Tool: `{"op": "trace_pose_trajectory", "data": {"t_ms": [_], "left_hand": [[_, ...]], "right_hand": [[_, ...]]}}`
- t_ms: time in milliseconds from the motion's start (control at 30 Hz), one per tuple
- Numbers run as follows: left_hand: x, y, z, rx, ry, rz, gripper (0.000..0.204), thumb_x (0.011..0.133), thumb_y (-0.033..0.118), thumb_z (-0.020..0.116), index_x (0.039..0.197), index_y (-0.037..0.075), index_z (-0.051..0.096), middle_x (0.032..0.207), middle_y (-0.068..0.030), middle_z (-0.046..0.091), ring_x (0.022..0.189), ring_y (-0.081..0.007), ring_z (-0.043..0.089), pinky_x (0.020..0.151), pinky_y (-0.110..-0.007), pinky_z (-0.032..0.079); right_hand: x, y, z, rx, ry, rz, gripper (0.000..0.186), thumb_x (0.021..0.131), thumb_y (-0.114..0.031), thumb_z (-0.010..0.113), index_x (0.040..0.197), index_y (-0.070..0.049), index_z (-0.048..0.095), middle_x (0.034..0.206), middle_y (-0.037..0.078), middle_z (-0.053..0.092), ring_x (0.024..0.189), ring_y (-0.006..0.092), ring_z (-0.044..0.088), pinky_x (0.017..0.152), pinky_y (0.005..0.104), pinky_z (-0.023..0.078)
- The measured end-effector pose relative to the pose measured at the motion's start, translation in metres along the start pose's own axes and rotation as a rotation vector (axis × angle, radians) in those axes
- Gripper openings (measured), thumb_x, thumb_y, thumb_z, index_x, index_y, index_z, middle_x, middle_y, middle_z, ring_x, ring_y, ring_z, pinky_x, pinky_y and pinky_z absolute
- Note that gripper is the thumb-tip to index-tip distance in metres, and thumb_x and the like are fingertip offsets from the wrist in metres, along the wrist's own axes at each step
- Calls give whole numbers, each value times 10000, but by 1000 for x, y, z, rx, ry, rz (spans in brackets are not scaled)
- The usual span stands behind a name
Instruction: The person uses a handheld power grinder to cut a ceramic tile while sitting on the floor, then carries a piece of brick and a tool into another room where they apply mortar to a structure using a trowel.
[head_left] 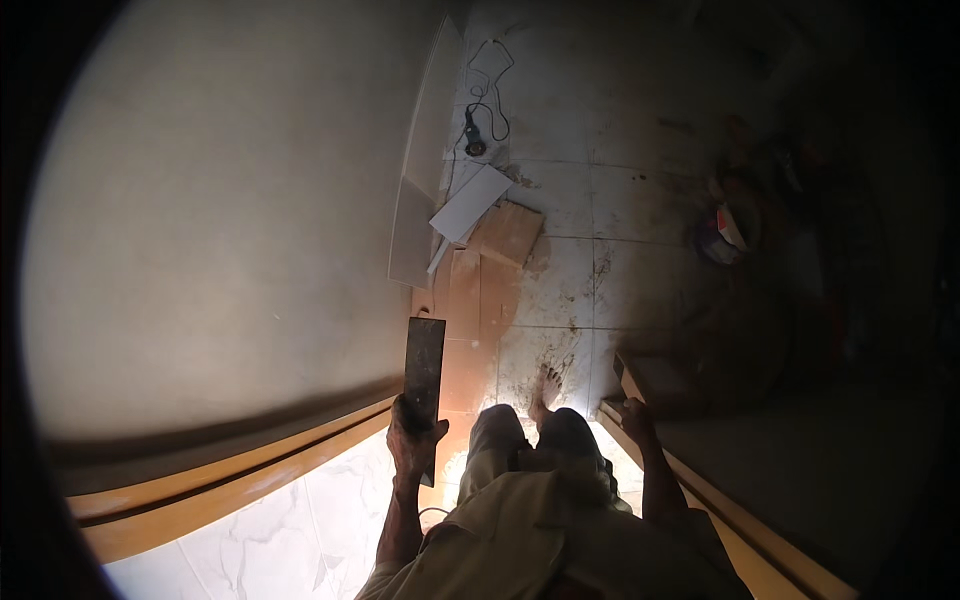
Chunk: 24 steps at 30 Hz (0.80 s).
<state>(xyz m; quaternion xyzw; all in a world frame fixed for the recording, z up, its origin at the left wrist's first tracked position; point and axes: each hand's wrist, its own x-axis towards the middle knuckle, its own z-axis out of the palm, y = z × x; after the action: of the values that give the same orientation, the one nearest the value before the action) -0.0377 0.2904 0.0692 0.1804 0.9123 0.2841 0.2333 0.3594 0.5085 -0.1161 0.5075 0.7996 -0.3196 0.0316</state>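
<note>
My left hand [412,430] is closed round the lower half of a long, dark, flat rectangular board [426,360], held upright beside the left wall. My right hand [640,420] is closed near the right doorframe, round a narrow object that is too dim to make out. My bare foot [546,388] rests on the dusty floor tiles between my hands, below my bent clothed legs.
A corded power tool [474,140], a white tile [470,200] and tan pieces [510,232] lie ahead by leaning panels [415,220]. A bucket [718,240] stands in shadow at right. Yellow doorframes [250,460] flank me; a pale wall [200,230] rises at left.
</note>
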Motion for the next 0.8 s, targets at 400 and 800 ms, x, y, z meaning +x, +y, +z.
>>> {"op": "trace_pose_trajectory", "data": {"t_ms": [400, 800], "left_hand": [[158, 152, 89, -104, 74, -137, 635, 572, 229, 782, 1099, 51, 475, 945, -180, 612, 858, -386, 605, 756, -468, 474], [329, 316, 169, -63, 219, -90, 670, 573, 248, 793, 1121, 62, 457, 930, -164, 612, 864, -391, 609, 729, -473, 478]], "right_hand": [[330, -38, -195, -7, 66, -200, 276, 907, -206, 565, 1028, 41, 582, 909, 197, 653, 761, 272, 671, 654, 402, 519], [457, 250, -247, -148, -436, 7, 295, 835, -283, 610, 949, -11, 623, 861, 167, 636, 818, 339, 632, 681, 404, 514]]}}
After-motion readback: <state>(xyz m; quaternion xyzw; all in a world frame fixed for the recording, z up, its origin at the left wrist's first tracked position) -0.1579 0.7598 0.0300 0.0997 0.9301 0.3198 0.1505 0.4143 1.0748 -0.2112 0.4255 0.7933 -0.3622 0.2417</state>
